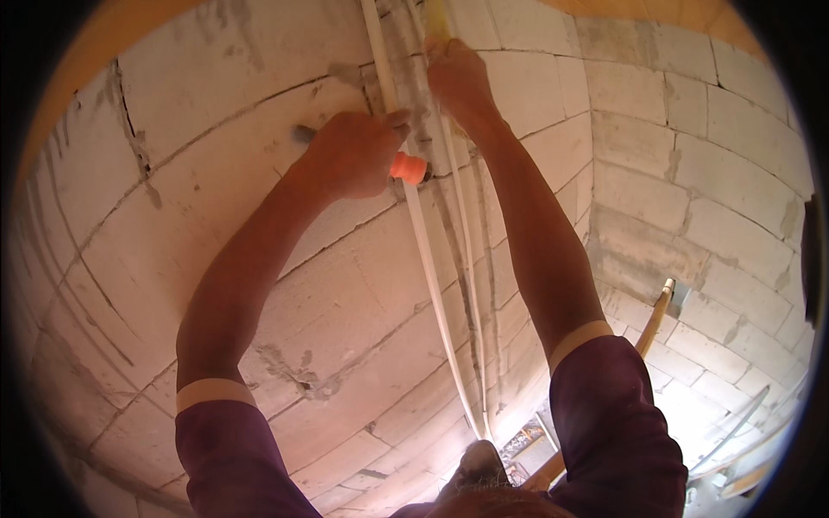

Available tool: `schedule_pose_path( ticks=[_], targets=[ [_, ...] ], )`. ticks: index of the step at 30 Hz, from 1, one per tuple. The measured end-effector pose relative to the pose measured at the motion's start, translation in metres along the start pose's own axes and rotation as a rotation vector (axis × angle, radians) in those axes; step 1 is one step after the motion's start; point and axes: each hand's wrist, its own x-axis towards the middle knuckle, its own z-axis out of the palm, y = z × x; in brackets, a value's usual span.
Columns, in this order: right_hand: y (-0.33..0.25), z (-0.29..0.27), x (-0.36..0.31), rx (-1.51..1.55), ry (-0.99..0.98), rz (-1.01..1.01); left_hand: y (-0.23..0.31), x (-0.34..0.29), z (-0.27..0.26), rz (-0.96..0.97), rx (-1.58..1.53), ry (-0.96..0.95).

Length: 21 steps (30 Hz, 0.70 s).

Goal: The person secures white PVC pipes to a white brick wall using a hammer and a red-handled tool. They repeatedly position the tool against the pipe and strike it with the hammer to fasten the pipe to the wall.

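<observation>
My left hand point(352, 157) is closed around a tool with an orange-red grip end point(408, 168). A dark, blunt end of the tool point(304, 134) sticks out on the other side of the fist; its kind cannot be made out. The fist is in front of a pale flat strip point(427, 259) that runs down the block wall. Higher up and to the right, my right hand point(458, 76) has its fingers closed at the lower part of a blurred yellow thing point(438, 22). Beside that hand, a thin white pipe point(465, 207) lies along a groove in the wall.
Large pale blocks with rough mortar joints form the wall point(345, 285), which meets a second block wall point(691, 164) at a corner on the right. An orange-brown surface point(682, 13) borders the top. Lower right, a wooden pole point(658, 315) leans near bright light.
</observation>
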Motion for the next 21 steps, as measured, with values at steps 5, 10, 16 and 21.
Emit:
schedule_pose_path(
  ticks=[5, 10, 16, 21],
  targets=[
    [0.021, 0.011, 0.005, -0.285, -0.04, -0.162, 0.005, 0.006, -0.004, -0.07, -0.069, -0.079],
    [0.014, 0.005, 0.006, -0.022, -0.052, 0.029, -0.007, -0.001, 0.012, 0.035, -0.022, 0.102],
    [0.025, 0.008, 0.007, 0.076, 0.006, 0.06, 0.005, 0.006, -0.008, -0.081, -0.04, -0.109],
    [0.01, -0.009, 0.012, 0.029, -0.129, 0.068, -0.008, 0.003, 0.012, -0.013, -0.033, 0.034]
  ],
)
